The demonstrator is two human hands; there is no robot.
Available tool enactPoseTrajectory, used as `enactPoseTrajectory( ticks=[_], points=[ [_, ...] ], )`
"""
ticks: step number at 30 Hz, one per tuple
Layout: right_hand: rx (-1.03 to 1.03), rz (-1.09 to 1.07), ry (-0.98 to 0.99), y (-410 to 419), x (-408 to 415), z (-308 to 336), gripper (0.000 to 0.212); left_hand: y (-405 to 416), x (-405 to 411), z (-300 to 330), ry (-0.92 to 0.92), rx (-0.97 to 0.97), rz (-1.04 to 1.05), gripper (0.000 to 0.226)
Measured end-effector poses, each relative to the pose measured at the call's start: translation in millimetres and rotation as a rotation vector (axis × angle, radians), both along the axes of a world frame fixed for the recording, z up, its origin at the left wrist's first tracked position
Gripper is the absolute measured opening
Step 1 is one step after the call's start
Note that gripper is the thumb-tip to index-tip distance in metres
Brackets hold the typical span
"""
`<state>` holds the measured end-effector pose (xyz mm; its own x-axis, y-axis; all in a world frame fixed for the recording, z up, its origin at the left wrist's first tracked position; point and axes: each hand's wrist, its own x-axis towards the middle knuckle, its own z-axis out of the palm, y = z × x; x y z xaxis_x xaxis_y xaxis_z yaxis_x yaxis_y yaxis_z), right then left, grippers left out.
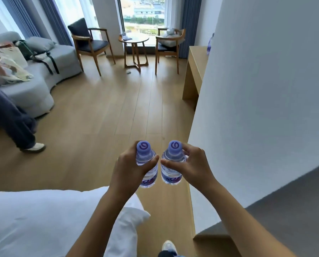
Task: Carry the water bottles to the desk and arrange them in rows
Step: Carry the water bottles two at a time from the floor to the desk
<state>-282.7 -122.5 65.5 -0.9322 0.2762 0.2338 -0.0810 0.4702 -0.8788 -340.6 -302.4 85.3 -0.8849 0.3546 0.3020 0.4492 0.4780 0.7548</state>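
Observation:
I hold two small clear water bottles upright in front of me, each with a purple cap and a purple label. My left hand (129, 169) grips the left bottle (145, 158) around its body. My right hand (190, 164) grips the right bottle (172, 160) the same way. The two bottles are side by side, nearly touching, above the wooden floor. The light wooden desk (196, 62) stands far ahead on the right, mostly hidden behind a white wall. Another purple-capped bottle (209, 43) stands on the desk at the wall's edge.
A white bed (43, 219) lies at lower left, a white wall (266, 89) close on my right. A person's legs (10, 119) stand at left by a grey sofa (43, 71). Two wooden chairs (91, 45) and a round table (133, 40) stand by the window.

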Motion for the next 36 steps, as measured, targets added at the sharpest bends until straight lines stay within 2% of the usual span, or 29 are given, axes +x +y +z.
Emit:
enactPoseTrajectory(
  ticks=[9,14,21,25,36],
  points=[
    [0.019,-0.016,0.004,71.7,-209.9,1.7,0.038,71.8,-211.5,-2.0,-0.044,0.002,0.038,0.032],
    [0.055,-0.050,0.020,110.2,-336.9,1.6,0.027,111.1,-345.8,0.1,-0.030,-0.031,-0.062,0.032],
    [0.023,-0.204,0.019,168.7,-482.8,11.1,0.032,172.3,-516.8,14.9,-0.040,-0.003,-0.168,0.031],
    [-0.032,-0.256,-0.004,214.0,-553.4,8.2,0.031,222.7,-600.0,10.0,-0.040,0.005,-0.204,0.029],
    [-0.016,-0.332,0.053,369.8,-761.2,10.1,0.034,399.0,-818.3,6.9,-0.063,0.018,-0.311,0.025]
  ],
)
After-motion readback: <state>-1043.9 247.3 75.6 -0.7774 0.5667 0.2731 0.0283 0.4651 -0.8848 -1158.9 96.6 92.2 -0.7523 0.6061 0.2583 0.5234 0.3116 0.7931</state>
